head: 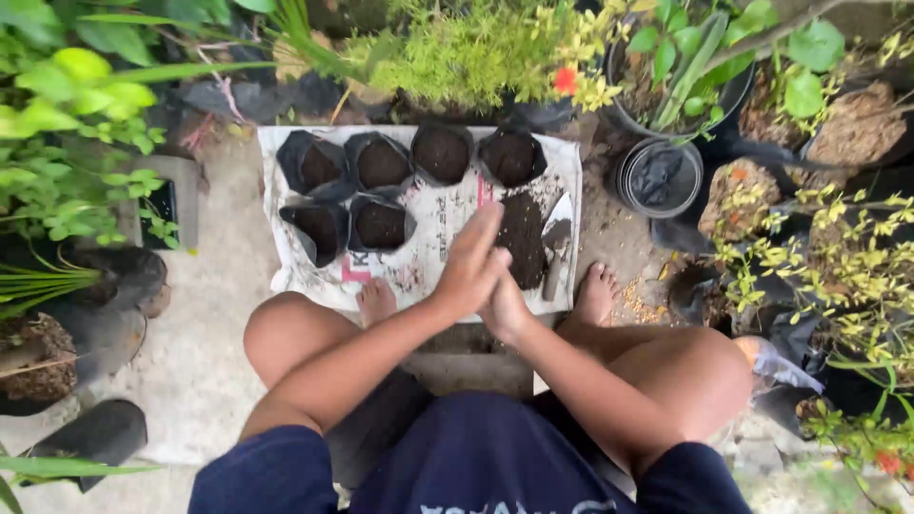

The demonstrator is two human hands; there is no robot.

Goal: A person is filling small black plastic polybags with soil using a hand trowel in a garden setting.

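White sack sheet [428, 224] on the ground carries six soil-filled black grow bags [381, 164], a loose soil pile [522, 238] and a trowel [556, 243]. I see my left hand [473, 262] and right hand [505, 306] pressed together, empty; brushing should stay over the sheet.

The left hand [471, 266] covers most of the right hand [505, 306], hiding its fingers; the trowel [556, 243] handle blurs against the sack [438, 219], printed marks unreadable
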